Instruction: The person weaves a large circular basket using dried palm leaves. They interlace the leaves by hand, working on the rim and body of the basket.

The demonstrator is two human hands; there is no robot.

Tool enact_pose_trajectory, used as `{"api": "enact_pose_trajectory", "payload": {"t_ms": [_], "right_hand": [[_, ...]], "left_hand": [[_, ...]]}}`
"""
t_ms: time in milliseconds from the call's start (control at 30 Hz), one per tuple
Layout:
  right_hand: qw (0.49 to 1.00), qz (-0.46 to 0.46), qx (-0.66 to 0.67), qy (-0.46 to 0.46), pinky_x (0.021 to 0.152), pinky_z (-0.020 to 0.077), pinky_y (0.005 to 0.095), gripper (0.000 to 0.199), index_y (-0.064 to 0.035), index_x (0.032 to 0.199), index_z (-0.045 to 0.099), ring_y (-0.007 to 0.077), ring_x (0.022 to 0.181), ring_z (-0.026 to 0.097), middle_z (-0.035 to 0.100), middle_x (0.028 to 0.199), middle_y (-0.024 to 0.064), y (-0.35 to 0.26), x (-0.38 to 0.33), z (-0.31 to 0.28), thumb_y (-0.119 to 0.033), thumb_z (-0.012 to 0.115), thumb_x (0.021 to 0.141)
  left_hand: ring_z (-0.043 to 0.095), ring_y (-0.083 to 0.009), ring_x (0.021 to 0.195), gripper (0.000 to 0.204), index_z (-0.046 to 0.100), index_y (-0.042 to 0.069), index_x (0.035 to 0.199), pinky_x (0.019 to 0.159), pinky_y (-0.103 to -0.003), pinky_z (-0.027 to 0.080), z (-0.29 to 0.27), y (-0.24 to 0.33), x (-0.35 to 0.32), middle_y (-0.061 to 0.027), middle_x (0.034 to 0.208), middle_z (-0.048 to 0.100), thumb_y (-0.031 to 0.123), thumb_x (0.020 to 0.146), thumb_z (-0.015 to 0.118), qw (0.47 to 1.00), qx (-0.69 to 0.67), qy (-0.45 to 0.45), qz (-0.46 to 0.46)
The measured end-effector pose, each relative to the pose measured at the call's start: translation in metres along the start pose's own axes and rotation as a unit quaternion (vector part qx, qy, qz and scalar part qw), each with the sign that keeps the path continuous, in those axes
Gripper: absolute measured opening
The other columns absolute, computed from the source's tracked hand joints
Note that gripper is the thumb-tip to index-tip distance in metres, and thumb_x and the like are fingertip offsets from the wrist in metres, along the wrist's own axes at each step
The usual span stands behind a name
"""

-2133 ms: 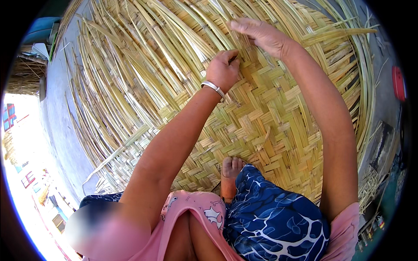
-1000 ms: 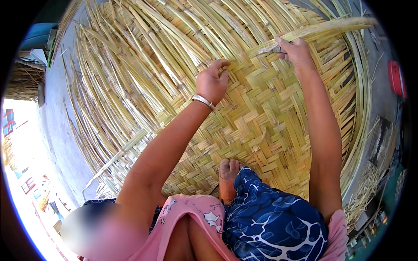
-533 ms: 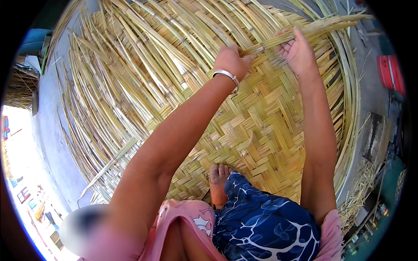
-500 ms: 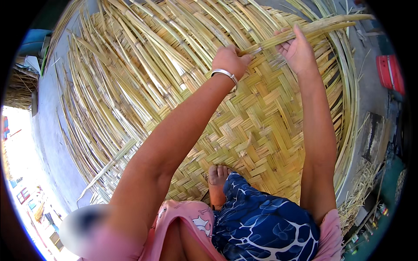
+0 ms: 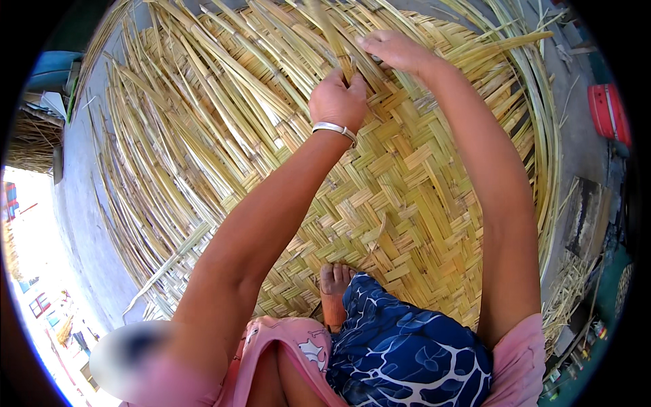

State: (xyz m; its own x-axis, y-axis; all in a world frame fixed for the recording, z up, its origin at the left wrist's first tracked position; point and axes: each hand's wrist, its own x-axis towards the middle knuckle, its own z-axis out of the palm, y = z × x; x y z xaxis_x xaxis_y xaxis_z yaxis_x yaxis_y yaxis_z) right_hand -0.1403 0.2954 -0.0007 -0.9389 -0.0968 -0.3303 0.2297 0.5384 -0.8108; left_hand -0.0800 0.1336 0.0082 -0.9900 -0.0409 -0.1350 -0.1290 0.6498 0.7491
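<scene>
A half-woven mat of split cane point(image 5: 407, 197) spreads over the floor in a diagonal weave. My left hand point(image 5: 338, 102), with a silver bangle at the wrist, is closed on a cane strip point(image 5: 329, 35) at the weave's far edge. That strip stands away from the mat, its upper part blurred. To its right, my right hand point(image 5: 397, 51) hovers over the unwoven strips, back of the hand up. Its fingers are apart and partly hidden, with nothing visible in them. Long loose strips point(image 5: 203, 102) fan out from the weave toward the far left.
My bare foot point(image 5: 335, 278) rests on the mat's near part. At the right lie a red case-like object point(image 5: 607, 114), a dark wooden board point(image 5: 584, 214) and straw scraps point(image 5: 569, 288). Grey floor point(image 5: 85, 224) borders the mat at left.
My left hand has moved slightly left, and the strip in it has swung from pointing right to pointing up and away. My right hand has let go of that strip and moved left.
</scene>
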Motion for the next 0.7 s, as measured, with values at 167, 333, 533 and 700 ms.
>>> {"api": "enact_pose_trajectory", "payload": {"t_ms": [167,333,533,700], "right_hand": [[0.987,0.042,-0.133,-0.085,0.063,0.0461,0.0326,0.043,0.0004,0.102,0.06,0.0149,0.072,0.056,0.059,0.078,0.0057,-0.021,0.02,-0.007,-0.036,0.068,0.08],[0.996,0.019,-0.053,-0.075,0.059,0.0449,0.0297,0.037,-0.0011,0.094,0.062,0.0117,0.066,0.054,0.059,0.073,0.0037,-0.021,0.027,-0.013,-0.031,0.073,0.075],[0.977,-0.049,0.175,-0.112,0.084,0.0428,0.0301,0.044,-0.0032,0.107,0.061,0.0144,0.091,0.056,0.063,0.093,0.0045,-0.008,0.01,-0.015,-0.03,0.073,0.075],[0.971,-0.101,0.182,-0.117,0.096,0.0354,0.0287,0.051,-0.0033,0.12,0.054,0.0133,0.105,0.052,0.061,0.105,0.0033,-0.018,-0.012,-0.016,-0.029,0.071,0.079]], "left_hand": [[0.053,-0.0134,0.051,0.025,0.059,-0.001,0.077,0.049,-0.03,0.046,-0.002,-0.006,0.0,-0.0067,0.061,0.058,0.023,0.081,0.063,0.995,-0.104,-0.002,-0.006],[0.051,-0.0159,0.052,0.026,0.057,-0.002,0.074,0.049,-0.031,0.044,-0.006,-0.008,0.0,-0.0088,0.062,0.056,0.023,0.08,0.062,0.99,-0.137,-0.013,-0.032],[0.058,-0.0302,0.06,0.028,0.057,-0.001,0.081,0.061,-0.04,0.047,0.003,-0.014,0.004,-0.0185,0.065,0.059,0.026,0.079,0.061,0.983,-0.173,-0.002,-0.061],[0.064,-0.0326,0.072,0.031,0.056,0.0,0.103,0.066,-0.04,0.05,0.006,-0.019,0.015,-0.0199,0.079,0.065,0.023,0.082,0.058,0.983,-0.164,-0.046,-0.072]]}}
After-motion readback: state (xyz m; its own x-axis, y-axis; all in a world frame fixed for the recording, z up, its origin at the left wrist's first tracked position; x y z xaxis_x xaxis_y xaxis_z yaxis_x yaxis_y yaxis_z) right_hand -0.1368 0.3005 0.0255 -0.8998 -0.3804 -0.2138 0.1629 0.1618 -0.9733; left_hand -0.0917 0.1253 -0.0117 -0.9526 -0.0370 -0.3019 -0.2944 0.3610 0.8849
